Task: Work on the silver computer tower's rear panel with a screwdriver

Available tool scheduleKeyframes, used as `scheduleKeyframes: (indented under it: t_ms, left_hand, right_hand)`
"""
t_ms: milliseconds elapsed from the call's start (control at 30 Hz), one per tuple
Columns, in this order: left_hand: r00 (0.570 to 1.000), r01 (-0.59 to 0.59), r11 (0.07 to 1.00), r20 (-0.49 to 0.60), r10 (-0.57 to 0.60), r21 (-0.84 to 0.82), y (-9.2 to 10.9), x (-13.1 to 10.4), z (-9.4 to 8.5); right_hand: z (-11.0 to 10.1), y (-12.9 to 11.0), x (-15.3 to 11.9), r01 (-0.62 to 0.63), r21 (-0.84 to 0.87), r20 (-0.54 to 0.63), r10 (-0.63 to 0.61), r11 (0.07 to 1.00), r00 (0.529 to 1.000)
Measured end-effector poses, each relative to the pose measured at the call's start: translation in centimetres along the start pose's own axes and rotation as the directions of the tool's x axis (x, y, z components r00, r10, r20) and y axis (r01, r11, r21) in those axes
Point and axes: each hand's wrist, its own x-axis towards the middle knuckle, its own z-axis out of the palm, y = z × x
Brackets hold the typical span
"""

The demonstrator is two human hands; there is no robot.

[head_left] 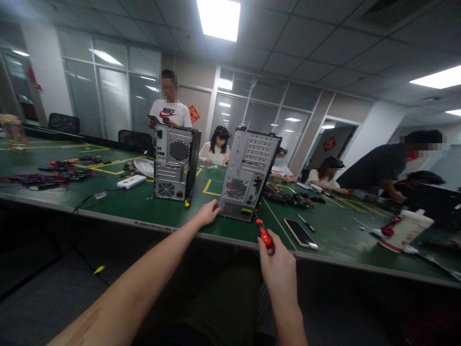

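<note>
A grey computer case (237, 173) stands on the green table with its back panel of slots and ports facing me. My left hand (209, 213) is at its lower left edge, fingers curled against the side and partly hidden. A red screwdriver (264, 233) with black on its handle is held in my right hand (279, 262), its shaft pointing at the case's lower right corner. Whether the tip touches a screw cannot be made out. To the left stands a second computer case (171, 163), and a yellow-and-black screwdriver (188, 201) lies by its foot.
Left on the table (118, 207) are bundled cables (46, 178) and a white power bank-like device (131, 181). A phone (300, 233), a thin tool (306, 222) and a white cup-like container (406, 233) are on the right. Several people are around the table's far side.
</note>
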Motion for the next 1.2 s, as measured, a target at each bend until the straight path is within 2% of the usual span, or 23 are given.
scheduleKeyframes:
  t_ms: [100,167,333,400,467,600,667,767,867,933,1067,1200]
  left_hand:
    - [1.0,0.004,1.0,0.006,-0.004,-0.003,-0.2,0.1,0.1]
    - [1.0,0.001,1.0,0.008,-0.001,-0.003,-0.4,0.2,0.2]
    - [1.0,-0.012,1.0,0.001,0.012,0.002,-0.6,0.3,0.3]
    - [1.0,-0.011,1.0,0.003,0.011,0.003,-0.6,0.2,0.2]
    - [1.0,-0.007,1.0,0.005,0.007,0.0,-0.6,0.2,0.2]
    - [1.0,0.002,1.0,-0.002,-0.002,-0.006,-0.5,0.2,0.2]
    - [1.0,0.004,1.0,-0.003,-0.004,-0.007,-0.4,0.2,0.2]
    - [1.0,-0.002,1.0,-0.007,0.002,-0.011,-0.3,0.2,0.1]
    - [1.0,-0.009,1.0,-0.007,0.009,-0.013,-0.2,0.2,0.1]
    - [1.0,-0.005,1.0,-0.003,0.005,-0.013,-0.2,0.2,0.1]
    - [1.0,0.008,1.0,0.007,-0.008,-0.019,-0.2,0.2,0.1]
    - [1.0,0.011,0.999,0.007,-0.011,-0.031,-0.3,0.2,0.2]
  right_hand:
    - [0.2,-0.2,0.1,-0.14,0.047,0.002,0.14,0.989,0.99]
    - [0.2,-0.2,0.1,-0.144,0.056,-0.01,0.144,0.988,0.989]
    - [-0.1,0.4,-0.2,0.101,-0.116,-0.068,-0.109,0.988,0.992]
    - [-0.1,0.5,-0.2,0.141,-0.147,-0.066,-0.152,0.979,0.986]
    - [0.0,0.4,-0.1,0.11,-0.116,-0.064,-0.118,0.987,0.991]
    - [0.4,0.2,0.2,-0.087,-0.039,-0.062,0.085,0.995,0.994]
    - [0.5,0.2,0.2,-0.123,-0.019,-0.045,0.122,0.992,0.992]
    - [0.3,0.4,0.1,-0.022,-0.048,-0.041,0.02,0.999,0.999]
    - [0.0,0.7,-0.1,0.116,-0.166,-0.047,-0.125,0.979,0.991]
    - [0.0,0.8,-0.2,0.134,-0.2,-0.046,-0.146,0.971,0.988]
    - [0.3,0.6,0.1,0.011,-0.1,-0.05,-0.016,0.995,0.999]
    - [0.6,0.4,0.2,-0.094,-0.068,0.002,0.094,0.993,0.996]
